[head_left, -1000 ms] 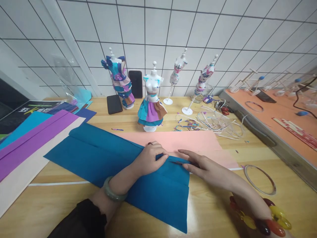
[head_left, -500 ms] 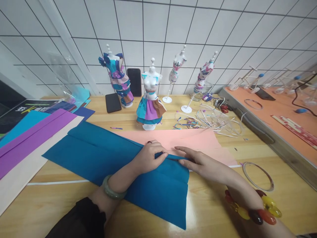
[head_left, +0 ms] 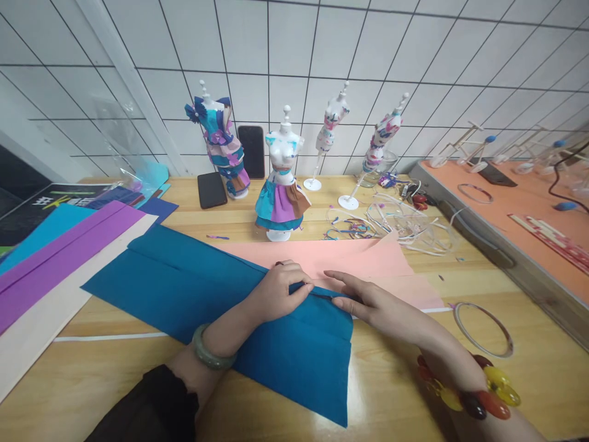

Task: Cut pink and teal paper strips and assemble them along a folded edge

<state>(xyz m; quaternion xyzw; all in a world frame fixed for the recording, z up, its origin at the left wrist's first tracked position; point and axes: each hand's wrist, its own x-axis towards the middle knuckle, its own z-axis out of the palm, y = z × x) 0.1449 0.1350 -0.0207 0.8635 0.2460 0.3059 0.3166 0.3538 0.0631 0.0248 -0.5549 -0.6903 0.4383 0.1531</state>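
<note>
Blue sheet (head_left: 294, 350): seemingly light, creasable; best held by its far edge, where left hand (head_left: 277, 293) pinched, two o'clock; right hand (head_left: 375, 302) beyond, three o'clock; grip undeterminable.

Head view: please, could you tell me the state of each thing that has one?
Blue sheet: creased, partly over pink sheet
Pink sheet: partly covered
Left hand: pinching blue sheet's edge
Right hand: thumb and index finger parted
Central mannequin: upright, wearing a skirt
Left mannequin: upright, dressed
Left phone: lying flat, screen dark
Right phone: upright, screen dark
Green bangle: on left wrist
Bead bracelet: on right wrist
</note>
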